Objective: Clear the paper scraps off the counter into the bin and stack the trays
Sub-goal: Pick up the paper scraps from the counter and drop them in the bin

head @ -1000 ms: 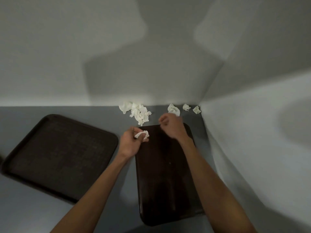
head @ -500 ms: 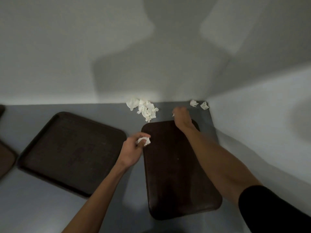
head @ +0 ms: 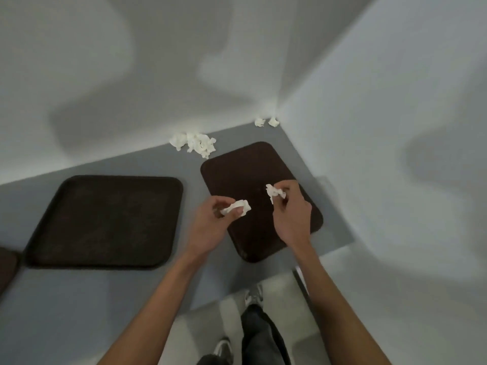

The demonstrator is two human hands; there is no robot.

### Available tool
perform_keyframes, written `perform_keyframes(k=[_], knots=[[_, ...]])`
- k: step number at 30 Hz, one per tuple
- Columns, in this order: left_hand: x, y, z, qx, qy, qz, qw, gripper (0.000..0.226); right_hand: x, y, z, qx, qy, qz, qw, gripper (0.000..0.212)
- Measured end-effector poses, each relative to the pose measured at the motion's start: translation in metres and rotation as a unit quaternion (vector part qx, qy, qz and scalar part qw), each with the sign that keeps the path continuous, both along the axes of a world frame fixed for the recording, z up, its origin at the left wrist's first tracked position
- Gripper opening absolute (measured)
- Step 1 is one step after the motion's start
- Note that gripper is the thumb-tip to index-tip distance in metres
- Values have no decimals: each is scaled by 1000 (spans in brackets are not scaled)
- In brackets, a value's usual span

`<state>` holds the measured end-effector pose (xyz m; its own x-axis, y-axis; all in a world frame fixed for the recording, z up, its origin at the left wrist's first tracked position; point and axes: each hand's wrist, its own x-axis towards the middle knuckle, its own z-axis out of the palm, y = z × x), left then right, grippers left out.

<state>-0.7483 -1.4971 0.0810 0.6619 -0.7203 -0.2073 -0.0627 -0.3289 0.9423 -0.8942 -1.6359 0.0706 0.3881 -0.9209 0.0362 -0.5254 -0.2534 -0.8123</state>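
Observation:
Two dark brown trays lie flat on the grey counter (head: 79, 299): a wide tray (head: 105, 219) at the left and a narrower tray (head: 245, 169) near the corner. Over the narrower tray, my left hand (head: 213, 225) pinches a crumpled white scrap (head: 238, 206), and my right hand (head: 290, 214) grips another scrap (head: 274, 192). A cluster of paper scraps (head: 196, 143) rests against the back wall. Two small scraps (head: 266, 122) sit in the far corner. No bin is in view.
The edge of a third brown tray (head: 6, 267) shows at the far left. White walls close the counter at the back and right. Below the counter's front edge I see the pale floor (head: 279, 288), my dark trouser leg and my shoes.
My right hand picked a scrap from near the back wall and drew back over the narrower tray. My left hand kept its scrap. The view tilted down, showing floor and legs.

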Motion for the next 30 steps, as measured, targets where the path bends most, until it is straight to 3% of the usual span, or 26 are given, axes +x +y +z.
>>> perform_keyframes(k=[3, 6, 13, 20, 26, 30], knots=[[-51, 24, 9, -4, 11, -40, 999, 22, -66, 55, 0, 33, -47, -64, 996, 25], [-106, 43, 7, -9, 1, -95, 995, 16, -133, 103, -8, 51, -70, -102, 991, 14], [-238, 71, -58, 57, 14, -218, 974, 12, -296, 177, -72, 124, -63, -243, 960, 9], [-384, 107, -190, 147, 15, -270, 952, 19, -467, 234, -225, 225, 81, -328, 914, 15], [-499, 140, -345, 265, 29, -277, 923, 15, -569, 261, -399, 315, 167, -293, 887, 25], [-547, 153, -448, 295, -1, -315, 902, 11, -599, 262, -506, 334, 211, -262, 880, 24]])
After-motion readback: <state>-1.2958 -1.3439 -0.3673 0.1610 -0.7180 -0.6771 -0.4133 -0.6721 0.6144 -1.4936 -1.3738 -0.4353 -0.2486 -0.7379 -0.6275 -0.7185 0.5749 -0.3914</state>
